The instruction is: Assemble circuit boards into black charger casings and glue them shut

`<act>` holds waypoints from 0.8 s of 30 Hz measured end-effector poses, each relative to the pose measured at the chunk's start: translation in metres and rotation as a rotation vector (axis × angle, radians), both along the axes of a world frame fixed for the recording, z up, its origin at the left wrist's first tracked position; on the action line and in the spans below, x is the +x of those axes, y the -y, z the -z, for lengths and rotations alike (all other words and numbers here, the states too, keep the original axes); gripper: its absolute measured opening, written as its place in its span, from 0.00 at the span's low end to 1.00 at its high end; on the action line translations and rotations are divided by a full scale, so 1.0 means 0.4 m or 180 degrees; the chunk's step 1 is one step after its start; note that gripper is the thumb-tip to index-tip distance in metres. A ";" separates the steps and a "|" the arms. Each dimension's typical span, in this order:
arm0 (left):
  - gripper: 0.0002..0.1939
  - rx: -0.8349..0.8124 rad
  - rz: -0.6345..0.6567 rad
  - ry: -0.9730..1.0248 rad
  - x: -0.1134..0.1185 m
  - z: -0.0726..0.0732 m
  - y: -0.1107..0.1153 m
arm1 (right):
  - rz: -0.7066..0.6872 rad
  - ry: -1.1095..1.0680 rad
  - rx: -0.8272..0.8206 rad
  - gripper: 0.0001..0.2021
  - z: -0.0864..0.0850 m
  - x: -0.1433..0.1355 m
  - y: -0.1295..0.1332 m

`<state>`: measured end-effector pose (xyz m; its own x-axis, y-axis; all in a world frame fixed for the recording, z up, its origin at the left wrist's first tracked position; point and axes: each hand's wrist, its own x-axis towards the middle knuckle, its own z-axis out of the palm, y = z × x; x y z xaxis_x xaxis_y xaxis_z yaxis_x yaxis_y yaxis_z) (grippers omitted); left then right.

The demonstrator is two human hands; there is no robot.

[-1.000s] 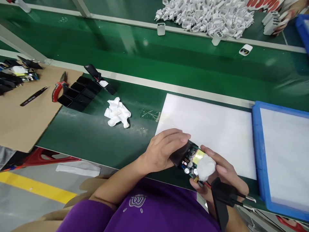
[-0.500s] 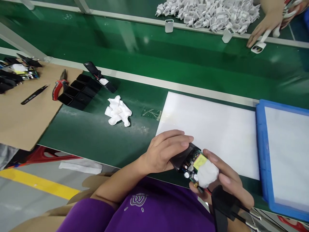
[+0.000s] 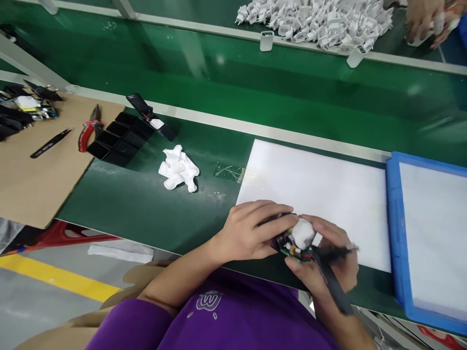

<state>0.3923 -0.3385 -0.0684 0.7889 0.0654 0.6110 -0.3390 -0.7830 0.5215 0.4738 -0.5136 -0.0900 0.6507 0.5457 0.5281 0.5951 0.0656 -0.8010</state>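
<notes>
My left hand [image 3: 242, 233] is wrapped around a black plastic housing [image 3: 274, 218], mostly hidden by the fingers. A circuit board [image 3: 292, 250] with small components sticks partly out of the housing's right end. On the board sits a white lump [image 3: 303, 234], soft-looking. My right hand [image 3: 310, 276] grips the board's outer end between thumb and fingers. From that end a black end piece [image 3: 333, 284] with metal prongs hangs over the right hand, blurred by motion. Below both objects lies the front edge of the green bench.
A white sheet [image 3: 328, 194] and a blue-rimmed tray [image 3: 397, 233] lie right. Leftward are crumpled white tissue [image 3: 178, 168], black housings [image 3: 120, 138], red-handled pliers [image 3: 88, 129] and tweezers [image 3: 51, 143]. Beyond, white chargers [image 3: 314, 22] are heaped near another person's hands [image 3: 425, 22].
The board sits deeper in the housing, and my right hand has moved left with it. The black end piece has swung. White chargers beyond shifted right; the other person's hands drew back.
</notes>
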 end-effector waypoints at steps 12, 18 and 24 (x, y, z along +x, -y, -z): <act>0.21 -0.4024 0.2541 -0.2391 0.002 -0.012 0.000 | -0.1685 -0.1685 -0.0071 0.29 -0.032 0.027 -0.016; 0.31 -0.3669 0.1706 -0.1838 0.012 0.014 0.004 | -0.1223 -0.1853 0.0544 0.27 0.010 0.023 -0.039; 0.38 -0.1821 0.0255 -0.1253 0.002 0.005 0.009 | -0.0533 -0.1642 0.0864 0.27 0.003 0.005 -0.051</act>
